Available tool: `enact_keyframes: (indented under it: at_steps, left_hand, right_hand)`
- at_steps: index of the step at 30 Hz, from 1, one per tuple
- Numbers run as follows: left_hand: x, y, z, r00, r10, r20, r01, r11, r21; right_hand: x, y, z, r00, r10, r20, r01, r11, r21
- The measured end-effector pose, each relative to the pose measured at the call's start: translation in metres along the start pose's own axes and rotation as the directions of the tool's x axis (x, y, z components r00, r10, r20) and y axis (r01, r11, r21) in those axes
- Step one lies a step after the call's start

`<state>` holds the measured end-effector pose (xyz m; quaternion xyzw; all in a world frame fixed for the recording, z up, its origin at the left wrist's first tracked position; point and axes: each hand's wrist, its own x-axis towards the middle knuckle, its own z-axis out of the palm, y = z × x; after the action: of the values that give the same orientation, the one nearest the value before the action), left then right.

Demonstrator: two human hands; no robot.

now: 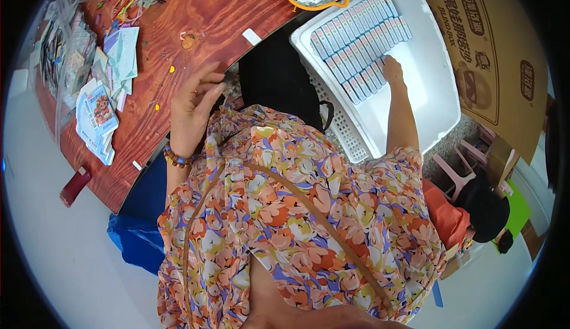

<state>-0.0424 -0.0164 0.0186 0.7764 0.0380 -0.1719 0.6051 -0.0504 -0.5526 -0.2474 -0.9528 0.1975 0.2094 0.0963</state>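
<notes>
White bin at one o'clock holds the boxes, best kept in snug, straight rows by the right hand, its grip hidden, while the left hand hangs empty, fingers apart, at ten o'clock.

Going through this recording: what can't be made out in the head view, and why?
In the head view:
Right hand: fingertips hidden by the hand itself; whether it grips any small boxes is unclear.
Orange basket: far side cut off by the top edge.
Piled cards at far left: too small and blurred, partly behind clear plastic.
</notes>
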Motion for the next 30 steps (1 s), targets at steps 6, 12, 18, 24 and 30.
enact_keyframes:
  at_steps: [6,12,18,24,30]
  left_hand:
    - [0.003,-0.024,-0.022,0.987,0.071,-0.147,-0.08,0.995,-0.054]
    - [-0.008,-0.027,-0.076,0.719,0.284,-0.634,-0.037,0.927,0.374]
    - [0.018,-0.056,-0.127,0.641,0.543,-0.543,0.149,0.605,0.782]
    - [0.043,-0.059,-0.144,0.435,0.619,-0.654,0.299,0.586,0.753]
    - [0.005,-0.078,-0.201,0.453,0.284,-0.845,0.653,0.54,0.531]
  right_hand:
    - [0.028,0.132,0.052,0.977,-0.206,0.058,0.214,0.953,-0.213]
    - [0.021,0.033,0.027,0.995,0.077,0.057,-0.081,0.995,0.065]
    - [-0.01,0.002,-0.028,0.953,-0.038,-0.302,0.074,0.991,0.111]
    - [-0.1,-0.123,-0.09,0.926,-0.194,-0.323,0.356,0.731,0.582]
    - [-0.151,-0.252,-0.119,0.711,-0.625,-0.321,0.672,0.47,0.573]
